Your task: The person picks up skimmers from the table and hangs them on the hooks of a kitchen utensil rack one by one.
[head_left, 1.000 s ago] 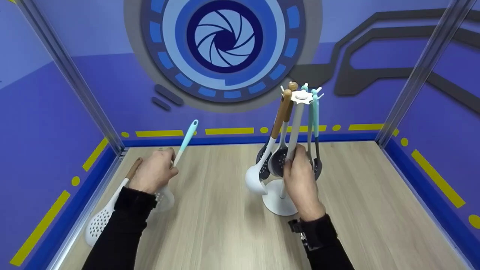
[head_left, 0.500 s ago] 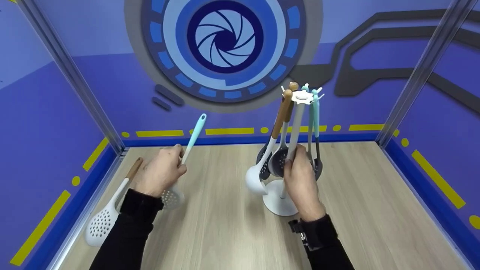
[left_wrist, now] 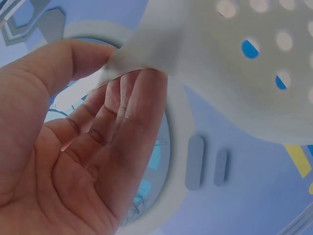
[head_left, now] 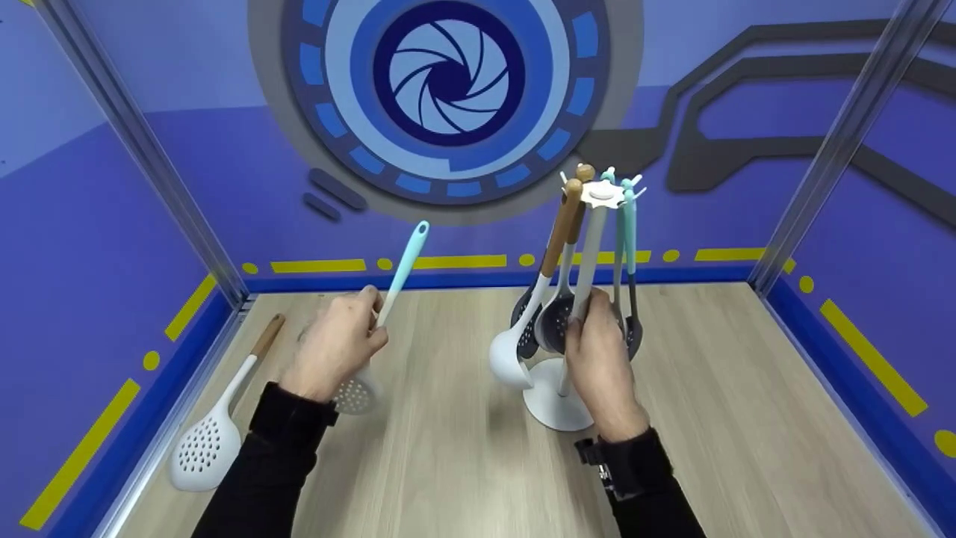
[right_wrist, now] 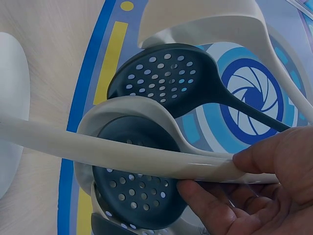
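My left hand (head_left: 336, 344) pinches a white skimmer (head_left: 405, 265) with a mint handle, held above the table. Its handle end points up and its holed head hangs below the hand. In the left wrist view, thumb and fingertips meet at the neck beside the perforated head (left_wrist: 244, 63). My right hand (head_left: 603, 366) grips the pole of a white utensil stand (head_left: 590, 254). Hanging on the stand are a white ladle (head_left: 510, 359) with a brown handle, dark perforated utensils (right_wrist: 156, 76) and mint-handled ones (head_left: 629, 232). Some of these are partly hidden behind the pole and hand.
A white slotted turner (head_left: 205, 452) with a brown handle lies at the table's left side. The stand's round base (head_left: 556, 407) sits on the wooden table (head_left: 441, 448). Blue patterned panels (head_left: 187, 172) enclose the back and both sides.
My left hand has moved right with the skimmer, away from the turner on the table, which is now more fully visible. The right hand and the stand have stayed put.
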A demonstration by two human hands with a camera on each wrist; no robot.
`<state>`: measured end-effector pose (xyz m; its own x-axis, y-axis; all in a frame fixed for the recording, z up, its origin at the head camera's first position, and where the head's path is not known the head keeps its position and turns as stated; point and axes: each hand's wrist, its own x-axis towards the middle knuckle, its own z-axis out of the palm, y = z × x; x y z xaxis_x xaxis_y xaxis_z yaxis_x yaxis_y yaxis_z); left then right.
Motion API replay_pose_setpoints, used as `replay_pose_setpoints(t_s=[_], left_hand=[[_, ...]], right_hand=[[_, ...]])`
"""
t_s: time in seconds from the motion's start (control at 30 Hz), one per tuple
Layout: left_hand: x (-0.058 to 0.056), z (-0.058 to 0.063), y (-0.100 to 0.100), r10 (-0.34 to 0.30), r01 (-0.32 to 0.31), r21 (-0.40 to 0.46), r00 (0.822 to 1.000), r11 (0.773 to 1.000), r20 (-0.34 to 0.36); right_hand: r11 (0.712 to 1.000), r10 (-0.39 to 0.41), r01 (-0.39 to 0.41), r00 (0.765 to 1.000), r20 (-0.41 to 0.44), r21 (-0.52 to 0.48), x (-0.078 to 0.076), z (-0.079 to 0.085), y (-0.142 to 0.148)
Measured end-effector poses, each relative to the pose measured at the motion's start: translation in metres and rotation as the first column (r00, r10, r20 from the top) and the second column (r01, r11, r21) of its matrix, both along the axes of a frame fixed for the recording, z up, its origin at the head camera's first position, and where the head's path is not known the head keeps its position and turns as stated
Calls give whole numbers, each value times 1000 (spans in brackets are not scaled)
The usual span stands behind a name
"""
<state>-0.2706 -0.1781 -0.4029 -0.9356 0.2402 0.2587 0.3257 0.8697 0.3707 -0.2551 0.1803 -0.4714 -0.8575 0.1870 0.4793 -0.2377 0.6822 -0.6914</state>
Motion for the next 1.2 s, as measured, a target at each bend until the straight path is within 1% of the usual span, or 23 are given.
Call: replay_pose_setpoints(t_s=[0.2,0.53,0.73,0.8,0.97,1.2], left_hand=[[4,0,11,-4,5,20,1000,1000,-20],[12,3,29,-7,9,57,1000,998,-21],[18,3,37,-33,38,75,998,997,-61],[20,3,39,-41,47,80,996,996,-75],[24,2,46,-51,61,102,994,993,-98],[31,3,54,-62,77,121,990,990,-126]], right_hand=[[1000,-3,3,1000,5,0,0,0,0],[1000,-7,7,1000,-4,1,0,-1,0],[1000,-6,6,1000,-16,2,-1,-1,0],[1000,-5,5,1000,-8,3,-1,0,0],[1000,-7,7,1000,10,0,0,1,0],[1000,-10,10,1000,4,3,0,1,0]])
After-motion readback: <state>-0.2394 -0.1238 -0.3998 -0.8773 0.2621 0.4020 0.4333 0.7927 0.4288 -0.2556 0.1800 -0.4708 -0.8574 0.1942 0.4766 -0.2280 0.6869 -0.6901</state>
